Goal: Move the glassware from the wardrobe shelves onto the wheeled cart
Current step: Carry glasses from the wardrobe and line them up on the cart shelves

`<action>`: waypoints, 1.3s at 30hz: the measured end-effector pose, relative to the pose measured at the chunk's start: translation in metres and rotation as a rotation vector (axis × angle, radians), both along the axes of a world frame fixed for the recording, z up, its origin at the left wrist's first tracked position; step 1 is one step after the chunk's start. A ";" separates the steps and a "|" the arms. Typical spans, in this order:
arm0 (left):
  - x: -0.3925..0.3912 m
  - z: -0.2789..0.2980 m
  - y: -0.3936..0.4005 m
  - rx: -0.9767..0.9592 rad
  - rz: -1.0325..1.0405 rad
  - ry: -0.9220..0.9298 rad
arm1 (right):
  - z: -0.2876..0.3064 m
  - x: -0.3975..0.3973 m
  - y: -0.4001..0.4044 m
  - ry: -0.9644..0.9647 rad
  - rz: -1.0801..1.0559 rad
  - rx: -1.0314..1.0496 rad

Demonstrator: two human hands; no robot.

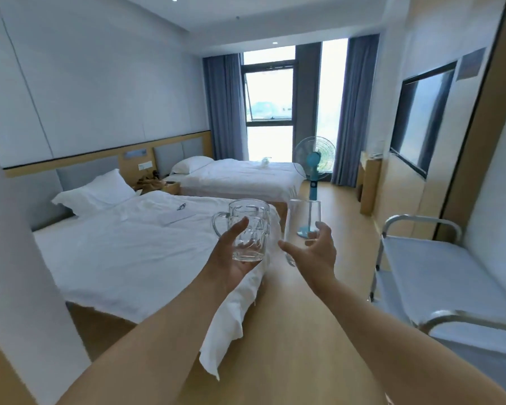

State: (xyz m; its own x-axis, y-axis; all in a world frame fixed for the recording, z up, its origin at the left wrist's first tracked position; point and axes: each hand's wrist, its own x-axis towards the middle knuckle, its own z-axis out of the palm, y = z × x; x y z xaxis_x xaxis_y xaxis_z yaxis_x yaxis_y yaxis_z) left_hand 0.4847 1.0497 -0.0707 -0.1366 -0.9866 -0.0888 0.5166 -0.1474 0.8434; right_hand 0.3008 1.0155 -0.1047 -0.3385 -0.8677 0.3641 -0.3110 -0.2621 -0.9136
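My left hand holds a clear dimpled glass mug upright from below and behind, its handle pointing left. My right hand grips a tall plain glass tumbler, fingers curled round its lower part. Both glasses are held out in front of me at chest height, side by side and apart. The wheeled cart, metal framed with a pale top tray, stands at the right, lower than the glasses. The wardrobe shelves are out of view.
Two white beds fill the left, the nearer bed close to my left arm. A blue standing fan stands on the wooden floor ahead. A wall screen and wooden panel are at the right.
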 end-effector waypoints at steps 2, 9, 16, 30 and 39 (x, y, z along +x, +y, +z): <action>-0.006 -0.002 -0.028 0.008 -0.068 -0.011 | -0.003 -0.010 -0.017 0.008 -0.062 0.017; -0.035 -0.029 -0.114 0.067 -0.178 0.040 | -0.023 -0.036 -0.061 0.006 -0.249 0.094; -0.074 -0.057 -0.181 0.123 -0.317 0.026 | -0.050 -0.069 -0.091 0.017 -0.370 0.163; -0.210 -0.095 -0.361 0.139 -0.409 -0.101 | -0.103 -0.198 -0.256 -0.032 -0.446 0.227; -0.295 -0.112 -0.468 0.229 -0.434 -0.088 | -0.123 -0.281 -0.358 -0.050 -0.477 0.307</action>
